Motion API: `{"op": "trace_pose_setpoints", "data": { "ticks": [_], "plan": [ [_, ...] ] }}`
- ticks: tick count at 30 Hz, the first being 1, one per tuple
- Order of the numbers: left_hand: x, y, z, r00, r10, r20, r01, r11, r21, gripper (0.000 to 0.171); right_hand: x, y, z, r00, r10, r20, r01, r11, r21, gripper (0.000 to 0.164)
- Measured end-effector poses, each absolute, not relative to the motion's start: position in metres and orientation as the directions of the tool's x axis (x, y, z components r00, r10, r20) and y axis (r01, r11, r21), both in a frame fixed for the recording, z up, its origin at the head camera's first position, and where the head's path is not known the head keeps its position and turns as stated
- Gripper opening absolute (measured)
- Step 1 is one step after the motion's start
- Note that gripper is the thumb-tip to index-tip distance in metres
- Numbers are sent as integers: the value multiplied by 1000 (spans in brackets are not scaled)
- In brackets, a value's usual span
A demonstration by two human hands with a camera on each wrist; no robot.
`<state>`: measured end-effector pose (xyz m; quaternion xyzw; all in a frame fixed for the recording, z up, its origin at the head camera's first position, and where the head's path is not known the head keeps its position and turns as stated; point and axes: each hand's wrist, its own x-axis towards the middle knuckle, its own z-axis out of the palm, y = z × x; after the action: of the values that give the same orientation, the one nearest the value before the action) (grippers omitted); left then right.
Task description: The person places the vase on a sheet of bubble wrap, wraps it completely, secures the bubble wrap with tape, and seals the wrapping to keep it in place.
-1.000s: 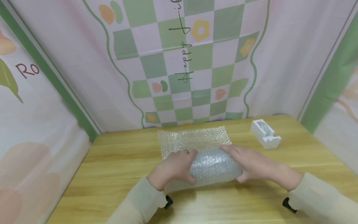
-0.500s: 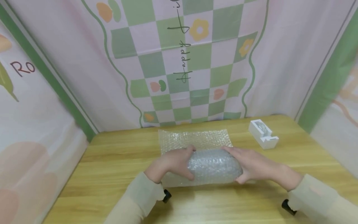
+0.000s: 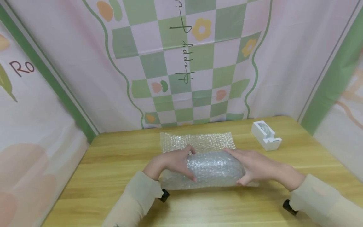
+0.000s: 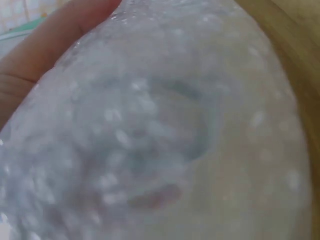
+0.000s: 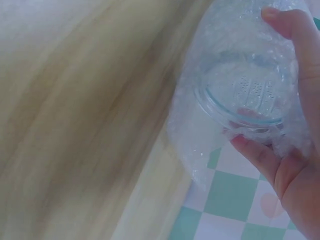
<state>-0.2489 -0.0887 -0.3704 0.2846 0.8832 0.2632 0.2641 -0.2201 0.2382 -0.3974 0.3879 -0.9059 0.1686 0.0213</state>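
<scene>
A round clear glass [image 5: 245, 120], kind uncertain, lies on its side inside a roll of clear bubble wrap [image 3: 214, 168]. One circular end shows through the film in the right wrist view, with small raised marks on it. Behind the roll, the unrolled part of the sheet [image 3: 204, 140] stretches flat over the table. My left hand [image 3: 174, 162] grips the roll's left end, thumb in front and fingers over the top. My right hand [image 3: 256, 164] holds the right end likewise. Film [image 4: 240, 190] fills most of the left wrist view, with a finger [image 4: 50, 45] along it.
A white tape dispenser [image 3: 266, 135] with a roll of tape stands at the right rear of the wooden table [image 3: 119, 160]. Patterned curtains [image 3: 198, 69] hang behind the table and at both sides.
My left hand has shifted slightly left along the roll, and more of the wrapped roll shows between the hands. The right hand stays nearly in place. The view has shifted slightly.
</scene>
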Motion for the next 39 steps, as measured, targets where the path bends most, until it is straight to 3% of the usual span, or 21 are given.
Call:
{"op": "trace_pose_setpoints", "data": {
  "ticks": [5, 10, 16, 30, 33, 39],
  "plan": [
    [-251, -94, -373, -736, 648, -194, 477, 701, 530, 97, -224, 236, -392, -710, -693, 123, -689, 649, -321, 114],
    [-253, -97, -374, -734, 673, -90, 583, 693, 425, 95, -229, 234, -388, -717, -693, 75, -669, 654, -352, 114],
    [-253, -99, -372, -742, 665, -86, 548, 675, 494, 82, -234, 234, -387, -715, -698, 40, -665, 660, -350, 115],
    [-239, -93, -360, -732, 676, -91, 613, 711, 345, 71, -239, 238, -388, -737, -676, 5, -621, 673, -403, 112],
    [-237, -93, -361, -734, 673, -91, 613, 714, 339, 77, -239, 237, -388, -735, -678, 5, -622, 671, -403, 111],
    [-228, -91, -362, -752, 643, -143, 594, 756, 275, 109, -238, 236, -386, -727, -687, 8, -626, 657, -420, 110]
  ]
}}
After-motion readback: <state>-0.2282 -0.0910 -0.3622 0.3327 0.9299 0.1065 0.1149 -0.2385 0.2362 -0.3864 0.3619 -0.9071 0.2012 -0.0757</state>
